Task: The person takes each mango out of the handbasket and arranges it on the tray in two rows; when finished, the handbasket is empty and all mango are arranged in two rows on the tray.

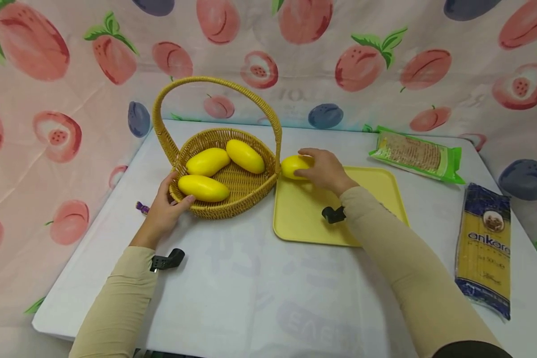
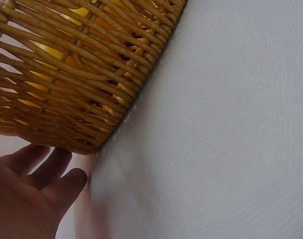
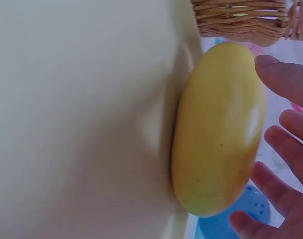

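A yellow mango (image 3: 219,129) lies on the yellow tray (image 1: 313,236) beside the basket. My right hand (image 1: 324,171) spreads round it from above. In the right wrist view the thumb tip is right at one end of the mango, with the other fingers loose along its side. Three more mangoes (image 1: 203,188) lie inside the handled wicker basket (image 1: 246,201). My left hand (image 1: 163,214) holds the basket's near left rim, thumb over the edge. Its fingers (image 2: 62,191) reach against the woven outer wall in the left wrist view.
At the back right lies a green-edged packet (image 1: 416,154). A blue and yellow pasta packet (image 1: 485,248) is near the right edge of the white table (image 1: 232,288). A small purple object (image 1: 141,208) sits just left of the basket, whose tall handle (image 1: 223,82) arches above it.
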### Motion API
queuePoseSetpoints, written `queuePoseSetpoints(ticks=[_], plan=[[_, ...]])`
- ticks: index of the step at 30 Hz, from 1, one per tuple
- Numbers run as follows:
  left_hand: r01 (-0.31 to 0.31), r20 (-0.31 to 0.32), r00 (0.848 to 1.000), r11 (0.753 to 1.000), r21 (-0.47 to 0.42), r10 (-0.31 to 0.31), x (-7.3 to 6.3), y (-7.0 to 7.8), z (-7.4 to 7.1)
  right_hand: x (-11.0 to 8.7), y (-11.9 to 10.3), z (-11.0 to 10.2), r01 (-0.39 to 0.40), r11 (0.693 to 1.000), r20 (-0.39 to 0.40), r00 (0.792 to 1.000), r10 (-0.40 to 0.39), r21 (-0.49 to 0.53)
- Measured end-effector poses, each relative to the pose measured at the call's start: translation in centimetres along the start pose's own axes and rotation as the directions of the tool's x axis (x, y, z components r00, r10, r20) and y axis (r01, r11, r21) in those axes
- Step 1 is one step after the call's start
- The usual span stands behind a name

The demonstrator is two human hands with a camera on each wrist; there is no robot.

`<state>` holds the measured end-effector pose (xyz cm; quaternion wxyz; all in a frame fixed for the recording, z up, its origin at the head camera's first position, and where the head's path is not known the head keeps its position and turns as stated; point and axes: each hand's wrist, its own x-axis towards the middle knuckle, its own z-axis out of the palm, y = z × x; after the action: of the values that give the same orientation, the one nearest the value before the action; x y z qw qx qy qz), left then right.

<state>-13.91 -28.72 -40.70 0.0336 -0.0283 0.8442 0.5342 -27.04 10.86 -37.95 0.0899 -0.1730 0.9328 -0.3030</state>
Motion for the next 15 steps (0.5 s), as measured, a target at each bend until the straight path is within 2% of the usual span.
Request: queuePoseSetpoints(ticks=[9, 15], plan=[[0.004, 0.005, 1.000, 1.000, 0.010, -0.004, 0.1, -0.1, 0.0, -1.6, -0.2, -1.0, 0.009, 0.998, -0.037, 0.999, -0.006, 0.066], [-0.006, 0.000, 1.000, 1.000, 0.004, 0.006, 0.1, -0.1, 0.0, -3.0, -0.6, -1.7, 0.057, 0.996, -0.058, 0.997, -0.053, 0.063]])
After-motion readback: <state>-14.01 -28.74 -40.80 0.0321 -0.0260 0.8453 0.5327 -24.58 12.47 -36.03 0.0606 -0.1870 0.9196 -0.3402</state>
